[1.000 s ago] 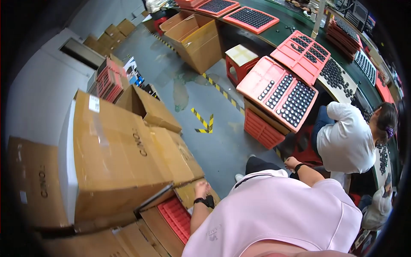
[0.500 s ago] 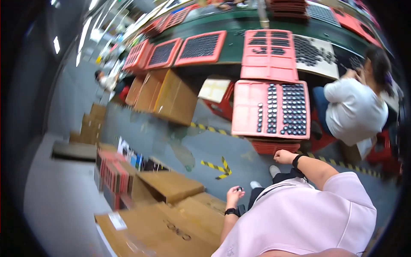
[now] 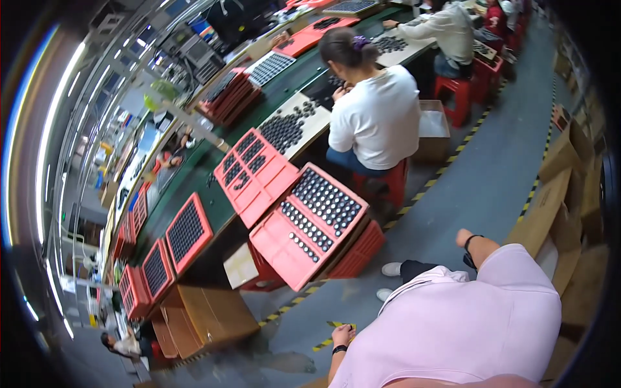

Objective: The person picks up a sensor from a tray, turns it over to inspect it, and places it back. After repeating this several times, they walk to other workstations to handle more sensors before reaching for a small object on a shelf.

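My left hand (image 3: 343,334) hangs low at my left side, fingers closed around a small dark round part (image 3: 351,328). On my right, my right hand (image 3: 464,237) is held away from my body with its fingers curled; whatever it may hold is hidden. Neither hand touches the trays. Ahead, a pink tray (image 3: 272,249) tops a stack and carries rows of small dark round parts with light tops (image 3: 326,202). Behind it, another pink tray (image 3: 262,187) with dark parts overlaps the edge of the green bench (image 3: 187,174).
A seated co-worker in a white top (image 3: 381,116) sits on a red stool (image 3: 398,184) beside the trays. Cardboard boxes stand by the bench (image 3: 217,317) and at the right rim (image 3: 550,207). Yellow-black tape (image 3: 404,210) marks the grey floor.
My view has swung to the right, so the trays and co-worker appear farther left. The co-worker's bench and aisle show more. My left hand still holds the small dark part.
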`<state>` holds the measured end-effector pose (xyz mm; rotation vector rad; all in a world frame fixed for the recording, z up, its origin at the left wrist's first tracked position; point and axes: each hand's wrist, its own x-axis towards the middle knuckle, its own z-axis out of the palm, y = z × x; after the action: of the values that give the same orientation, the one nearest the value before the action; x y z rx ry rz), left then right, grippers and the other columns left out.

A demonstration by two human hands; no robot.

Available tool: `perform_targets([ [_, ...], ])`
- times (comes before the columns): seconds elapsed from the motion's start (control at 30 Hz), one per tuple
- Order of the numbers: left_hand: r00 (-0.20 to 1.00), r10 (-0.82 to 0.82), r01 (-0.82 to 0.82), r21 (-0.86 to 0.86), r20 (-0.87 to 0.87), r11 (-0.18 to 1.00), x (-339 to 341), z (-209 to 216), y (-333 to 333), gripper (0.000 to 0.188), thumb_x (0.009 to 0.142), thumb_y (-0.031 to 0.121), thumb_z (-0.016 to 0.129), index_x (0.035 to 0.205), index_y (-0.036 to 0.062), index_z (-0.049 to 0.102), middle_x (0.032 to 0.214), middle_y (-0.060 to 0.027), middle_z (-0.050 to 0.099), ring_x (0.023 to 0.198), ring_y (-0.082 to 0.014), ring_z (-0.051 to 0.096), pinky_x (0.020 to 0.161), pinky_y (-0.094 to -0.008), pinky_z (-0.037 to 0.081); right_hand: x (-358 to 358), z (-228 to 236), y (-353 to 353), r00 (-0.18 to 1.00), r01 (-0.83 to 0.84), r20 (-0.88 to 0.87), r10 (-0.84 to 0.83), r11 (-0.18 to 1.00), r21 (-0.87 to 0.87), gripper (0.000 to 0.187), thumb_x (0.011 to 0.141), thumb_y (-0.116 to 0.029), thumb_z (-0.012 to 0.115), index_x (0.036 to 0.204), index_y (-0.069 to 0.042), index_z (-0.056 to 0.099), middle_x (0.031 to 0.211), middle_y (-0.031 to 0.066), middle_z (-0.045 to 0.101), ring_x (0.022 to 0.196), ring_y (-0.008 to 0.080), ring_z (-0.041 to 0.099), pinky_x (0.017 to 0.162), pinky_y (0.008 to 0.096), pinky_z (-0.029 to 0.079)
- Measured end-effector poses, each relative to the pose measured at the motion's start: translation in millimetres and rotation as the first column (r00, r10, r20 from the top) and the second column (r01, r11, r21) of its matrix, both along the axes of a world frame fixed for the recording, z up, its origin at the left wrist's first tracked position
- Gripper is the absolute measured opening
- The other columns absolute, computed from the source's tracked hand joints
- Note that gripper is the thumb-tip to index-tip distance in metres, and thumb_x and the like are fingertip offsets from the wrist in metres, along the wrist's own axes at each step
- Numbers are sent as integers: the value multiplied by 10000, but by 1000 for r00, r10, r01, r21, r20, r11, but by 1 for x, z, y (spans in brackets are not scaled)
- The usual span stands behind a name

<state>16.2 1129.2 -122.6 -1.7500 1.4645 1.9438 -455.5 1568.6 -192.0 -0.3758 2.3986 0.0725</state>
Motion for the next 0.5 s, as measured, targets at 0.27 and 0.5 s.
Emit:
perform_targets([
  [0.27, 996, -75, 78, 66, -53, 995, -60, 11, 6, 191, 882, 13, 566, 1063, -37, 532, 861, -137, 652, 692, -233, 680, 579, -307, 580, 123, 21, 22, 901, -135, 411, 140, 990, -42, 236, 748, -156, 585, 899, -37, 722, 1011, 219, 665, 938, 368, 642, 802, 417, 513],
  [0.5, 878, -465, 465, 30, 114, 885, -79, -5, 55, 187, 860, 67, 624, 1028, -16, 638, 848, -89, 680, 733, -143, 643, 647, -271, 531, 68, 69, -17, 968, 27, 245, 60, 941, -338, 259, 778, -203, 541, 869, -29, 710, 868, 215, 675, 812, 389, 648, 734, 452, 507],
])
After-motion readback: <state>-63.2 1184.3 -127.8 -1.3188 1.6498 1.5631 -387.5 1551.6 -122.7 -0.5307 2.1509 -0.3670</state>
